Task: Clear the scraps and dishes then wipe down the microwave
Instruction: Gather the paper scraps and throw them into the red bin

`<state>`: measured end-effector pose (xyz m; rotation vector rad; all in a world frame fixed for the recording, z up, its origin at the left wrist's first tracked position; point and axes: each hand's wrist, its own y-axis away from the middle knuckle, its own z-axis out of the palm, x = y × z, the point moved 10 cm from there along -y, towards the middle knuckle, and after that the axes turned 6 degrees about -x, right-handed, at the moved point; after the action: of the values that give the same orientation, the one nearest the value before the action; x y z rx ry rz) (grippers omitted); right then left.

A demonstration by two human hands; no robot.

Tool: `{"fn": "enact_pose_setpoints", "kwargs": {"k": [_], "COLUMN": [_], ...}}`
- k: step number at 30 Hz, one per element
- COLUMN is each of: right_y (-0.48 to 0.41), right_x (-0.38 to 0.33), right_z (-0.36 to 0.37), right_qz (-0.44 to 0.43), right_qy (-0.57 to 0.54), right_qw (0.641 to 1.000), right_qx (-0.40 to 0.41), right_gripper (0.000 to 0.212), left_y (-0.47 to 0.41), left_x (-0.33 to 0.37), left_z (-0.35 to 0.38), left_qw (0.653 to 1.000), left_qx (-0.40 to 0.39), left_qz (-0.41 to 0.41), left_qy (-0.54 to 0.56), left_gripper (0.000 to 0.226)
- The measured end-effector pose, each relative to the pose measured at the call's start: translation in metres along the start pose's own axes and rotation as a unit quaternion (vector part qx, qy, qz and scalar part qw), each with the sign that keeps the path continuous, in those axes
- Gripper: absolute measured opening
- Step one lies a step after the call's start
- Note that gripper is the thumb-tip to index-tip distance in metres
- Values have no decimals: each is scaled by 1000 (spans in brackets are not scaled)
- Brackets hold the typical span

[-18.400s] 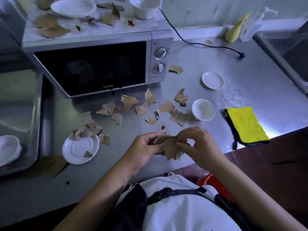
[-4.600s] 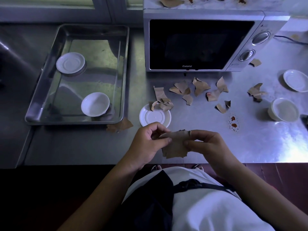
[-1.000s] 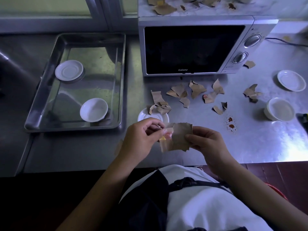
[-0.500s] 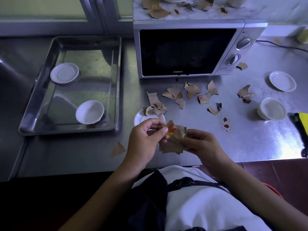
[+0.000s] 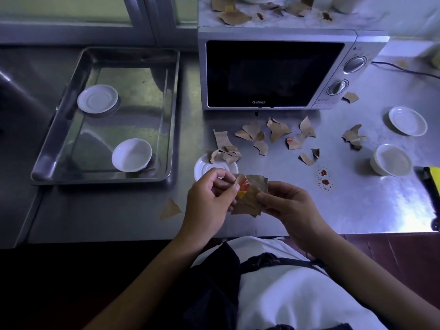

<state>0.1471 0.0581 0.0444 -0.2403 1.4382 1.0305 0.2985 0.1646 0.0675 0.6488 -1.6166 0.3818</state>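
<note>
My left hand and my right hand both grip a bundle of brown paper scraps with a red-orange stain, just above the counter's front edge. More scraps lie loose in front of the silver microwave, and several litter its top. A white saucer with scraps on its far rim sits behind my hands. One triangular scrap lies left of my left hand. A saucer and a white bowl stand at the right.
A steel tray on the left holds a saucer and a bowl. Red sauce spots mark the counter. A yellow cloth's edge shows at the far right. A black cord runs behind the microwave.
The stained scrap has been folded into the bundle between my hands. A triangular scrap now lies on the counter left of my left hand. The view has shifted slightly.
</note>
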Motion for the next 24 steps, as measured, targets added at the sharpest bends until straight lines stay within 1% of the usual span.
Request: {"fn": "enact_pose_setpoints", "kwargs": {"k": [3, 5, 7, 9, 11, 12, 14, 16, 19, 21, 22, 24], "right_y": [0, 0, 1, 1, 1, 1, 1, 0, 0, 1, 1, 0], "right_x": [0, -1, 1, 4, 8, 9, 12, 15, 18, 19, 19, 18], "right_z": [-2, -5, -10, -16, -21, -23, -27, -29, -30, -30, -30, -32], "right_qz": [-10, -16, -17, -13, -8, -5, 2, 10, 22, 29, 33, 37], "right_qy": [-2, -7, -7, -8, -17, -19, -20, -18, -24, -34, -36, -33], "right_qw": [1000, 1000, 999, 999, 998, 997, 997, 997, 997, 996, 996, 996], "right_qx": [13, 22, 33, 47, 64, 71, 78, 78, 75, 76, 77, 76], "right_gripper": [20, 20, 20, 20, 20, 19, 18, 17, 16, 17, 17, 17], "left_y": [1, 0, -2, -4, -5, -4, 2, 10, 9, 9, 10, 10], "left_x": [-2, -5, -16, -43, -81, -103, -141, -170, -184, -186, -187, -185], "left_z": [3, -4, -23, -52, -83, -100, -130, -145, -144, -140, -139, -137], "left_qw": [999, 997, 996, 993, 988, 982, 950, 918, 896, 886, 883, 883], "left_qx": [-32, -33, 2, 37, 57, 63, 71, 66, 57, 77, 92, 116], "left_qz": [-10, -20, -47, -91, -143, -169, -229, -274, -274, -273, -272, -261], "left_qy": [34, 67, 79, 64, 6, -56, -203, -278, -346, -367, -371, -372], "left_gripper": [11, 7, 2, 10, 18, 21, 22, 26, 38, 47, 49, 46]}}
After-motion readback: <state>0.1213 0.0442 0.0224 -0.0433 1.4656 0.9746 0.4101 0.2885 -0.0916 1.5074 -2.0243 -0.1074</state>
